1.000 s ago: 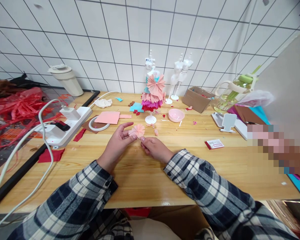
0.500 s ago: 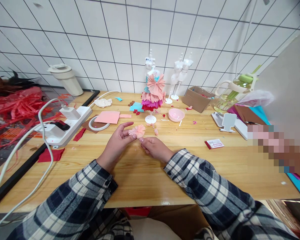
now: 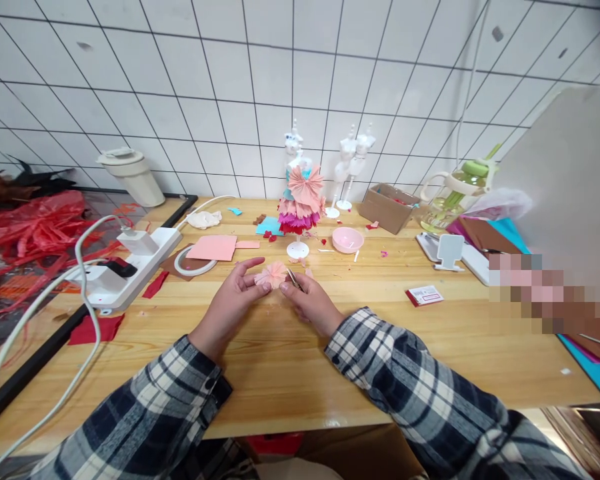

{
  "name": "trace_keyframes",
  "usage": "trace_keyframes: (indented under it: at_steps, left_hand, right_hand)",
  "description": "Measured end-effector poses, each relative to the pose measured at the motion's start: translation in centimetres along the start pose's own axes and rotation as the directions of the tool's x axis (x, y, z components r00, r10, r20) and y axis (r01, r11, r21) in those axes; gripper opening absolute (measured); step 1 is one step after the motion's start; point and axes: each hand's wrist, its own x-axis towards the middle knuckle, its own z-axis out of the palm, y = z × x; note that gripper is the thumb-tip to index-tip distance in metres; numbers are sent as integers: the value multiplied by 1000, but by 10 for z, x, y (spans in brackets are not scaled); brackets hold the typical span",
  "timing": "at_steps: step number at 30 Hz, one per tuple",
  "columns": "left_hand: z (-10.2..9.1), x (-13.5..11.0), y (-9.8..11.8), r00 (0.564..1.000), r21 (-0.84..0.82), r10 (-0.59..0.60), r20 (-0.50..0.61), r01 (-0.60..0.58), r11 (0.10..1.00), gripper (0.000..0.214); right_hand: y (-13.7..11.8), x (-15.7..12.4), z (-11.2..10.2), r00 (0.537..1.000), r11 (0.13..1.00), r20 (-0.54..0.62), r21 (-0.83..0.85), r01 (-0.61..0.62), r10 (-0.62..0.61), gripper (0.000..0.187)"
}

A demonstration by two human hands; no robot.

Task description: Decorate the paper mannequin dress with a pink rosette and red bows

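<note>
My left hand (image 3: pixel 235 293) pinches the lower left edge of a pale pink pleated paper rosette (image 3: pixel 272 272) between thumb and fingers, with the index finger raised. At the rosette's right edge, my right hand (image 3: pixel 310 300) is closed on a slim pointed metal tool (image 3: pixel 294 279); its grip hides whether it is tweezers or small scissors. The right thumb tip lies at the rosette's edge. Just beyond stands a small mannequin (image 3: pixel 300 193) on a white round base, dressed in tiers of blue, pink, magenta and red pleated paper, with a large pink fan on its chest.
Pink paper (image 3: pixel 214 247) lies over a white ring (image 3: pixel 195 267) at left, by a power strip (image 3: pixel 140 267) with cables. A pink bowl (image 3: pixel 348 240), cardboard box (image 3: pixel 389 208), bare mannequins (image 3: pixel 347 160), phone stand (image 3: pixel 450 252) and jug (image 3: pixel 450 200) stand right. Paper scraps are scattered about.
The metal tool now shows between my right fingers, its tip pointing up beside the rosette. The left hand keeps its pinch on the rosette. The whole view has shifted slightly.
</note>
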Motion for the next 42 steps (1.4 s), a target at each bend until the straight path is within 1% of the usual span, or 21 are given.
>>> trace_keyframes:
  at_steps: [3, 5, 8, 10, 15, 20, 22, 24, 26, 27, 30, 32, 37, 39, 42]
  left_hand:
    - [1, 0, -1, 1000, 61, -1, 27, -1, 998, 70]
    - [2, -1, -1, 1000, 72, -7, 29, 5, 997, 70]
    - [3, -2, 1, 1000, 58, -16, 19, 15, 998, 68]
    - [3, -2, 1, 999, 25, -36, 25, 35, 999, 65]
    - [2, -3, 1, 996, -88, -90, 27, 92, 992, 53]
    - [3, -2, -1, 991, -45, -123, 51, 125, 991, 63]
    - [3, -1, -1, 991, -70, -130, 31, 132, 989, 62]
    - [2, -1, 0, 991, -126, -134, -18, 131, 983, 59]
    - [1, 0, 1, 988, -189, -138, -66, 123, 974, 54]
    - [1, 0, 2, 987, -218, -138, -80, 118, 969, 53]
    - [0, 1, 2, 985, -278, -144, -93, 113, 954, 49]
    - [-1, 1, 2, 984, -295, -151, -92, 118, 948, 48]
    - [0, 3, 0, 979, -304, -176, -104, 137, 943, 45]
    - [1, 3, -1, 975, -327, -185, -121, 136, 935, 42]
    - [2, 3, -1, 962, -373, -227, -152, 157, 914, 34]
  right_hand:
    - [4, 3, -1, 999, 1000, -50, 17, 22, -21, 30]
    - [5, 4, -1, 998, 999, -68, 52, -6, 9, 29]
    - [2, 3, -2, 995, 986, -51, 147, -76, 84, 27]
    - [-1, 1, -2, 994, 980, -29, 176, -95, 102, 25]
    - [-3, 1, 0, 999, 994, -12, 95, -44, 45, 23]
    - [-1, 1, 0, 1000, 997, -6, 72, -17, 18, 29]
    - [0, 1, 0, 1000, 998, -14, 67, -16, 17, 32]
    - [1, 0, -1, 999, 998, -3, 60, -36, 36, 34]
    - [3, 0, -1, 999, 999, 26, 2, -39, 39, 41]
    - [4, 0, 0, 999, 998, 40, -52, -20, 22, 43]
    - [9, 0, 0, 996, 970, 63, -232, 73, -60, 43]
    - [12, 0, 1, 994, 947, 73, -302, 105, -87, 45]
    - [15, 0, 1, 987, 909, 100, -385, 157, -128, 45]
    - [16, 0, 1, 984, 900, 103, -401, 172, -143, 43]
    - [16, -1, 2, 984, 892, 90, -416, 176, -152, 39]
